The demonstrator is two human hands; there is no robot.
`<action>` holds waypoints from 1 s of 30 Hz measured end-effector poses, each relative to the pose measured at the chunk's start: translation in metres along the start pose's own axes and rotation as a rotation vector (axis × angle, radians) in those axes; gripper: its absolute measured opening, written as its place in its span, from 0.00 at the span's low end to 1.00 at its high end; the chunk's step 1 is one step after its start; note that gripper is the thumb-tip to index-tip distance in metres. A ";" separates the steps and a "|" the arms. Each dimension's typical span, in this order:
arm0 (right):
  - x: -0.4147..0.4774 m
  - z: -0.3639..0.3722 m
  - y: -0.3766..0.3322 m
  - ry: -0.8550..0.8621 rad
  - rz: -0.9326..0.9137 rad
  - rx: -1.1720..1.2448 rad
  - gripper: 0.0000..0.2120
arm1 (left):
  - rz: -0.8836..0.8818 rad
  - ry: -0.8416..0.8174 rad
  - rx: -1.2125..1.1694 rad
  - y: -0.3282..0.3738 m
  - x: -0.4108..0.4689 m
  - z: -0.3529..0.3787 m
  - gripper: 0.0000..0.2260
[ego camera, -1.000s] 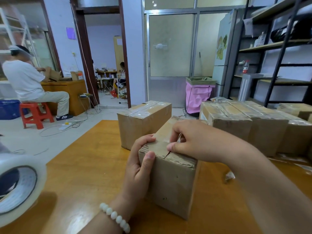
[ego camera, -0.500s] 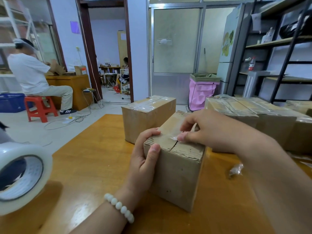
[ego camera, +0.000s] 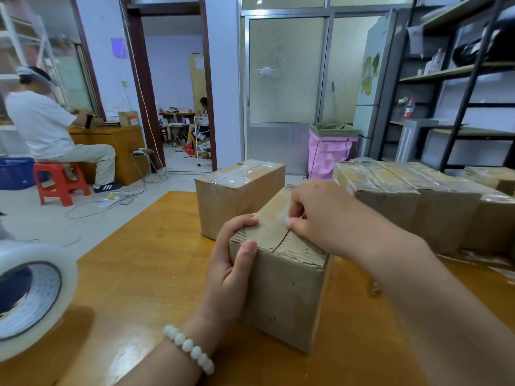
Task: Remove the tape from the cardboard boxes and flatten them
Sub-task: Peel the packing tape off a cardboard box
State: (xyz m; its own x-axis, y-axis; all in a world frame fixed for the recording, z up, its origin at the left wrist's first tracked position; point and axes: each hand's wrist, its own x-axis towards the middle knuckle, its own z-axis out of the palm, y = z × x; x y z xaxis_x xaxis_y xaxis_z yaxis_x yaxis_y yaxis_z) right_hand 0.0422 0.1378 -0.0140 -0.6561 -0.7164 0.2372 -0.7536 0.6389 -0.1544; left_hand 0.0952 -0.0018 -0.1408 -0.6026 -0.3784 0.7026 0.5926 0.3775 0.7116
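At the middle of the table the cardboard box is gripped by the left hand and its top tape is pinched by the right hand; peeling is judged just begun, and a steady lengthwise pull is called for.

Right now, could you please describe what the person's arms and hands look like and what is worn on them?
Both forearms are bare, with no sleeves in view and no gloves. The left hand has a bracelet of rounded white beads around its wrist. The right hand shows no ring, watch or bracelet.
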 end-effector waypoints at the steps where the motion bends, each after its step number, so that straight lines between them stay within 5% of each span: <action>1: 0.000 -0.001 0.002 -0.018 0.008 0.042 0.09 | 0.009 0.000 0.005 0.001 0.000 0.000 0.11; 4: -0.003 -0.007 0.011 -0.036 0.038 0.179 0.07 | 0.002 -0.002 0.000 0.001 0.001 0.000 0.11; 10: -0.005 -0.007 0.011 -0.088 0.058 0.066 0.11 | 0.002 0.001 -0.005 0.001 0.000 0.001 0.13; 23: 0.002 0.006 -0.001 0.109 0.059 -0.088 0.04 | -0.011 0.117 -0.091 0.001 0.011 -0.009 0.08; 30: -0.002 -0.001 -0.003 -0.030 0.116 0.137 0.20 | -0.059 0.151 -0.133 0.001 0.017 -0.019 0.12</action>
State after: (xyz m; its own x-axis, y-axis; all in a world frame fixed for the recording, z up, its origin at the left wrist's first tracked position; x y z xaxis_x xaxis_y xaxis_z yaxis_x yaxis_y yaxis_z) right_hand 0.0456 0.1381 -0.0128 -0.7385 -0.6492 0.1820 -0.6698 0.6753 -0.3089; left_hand 0.0957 -0.0241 -0.1277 -0.5571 -0.5226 0.6454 0.6303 0.2399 0.7383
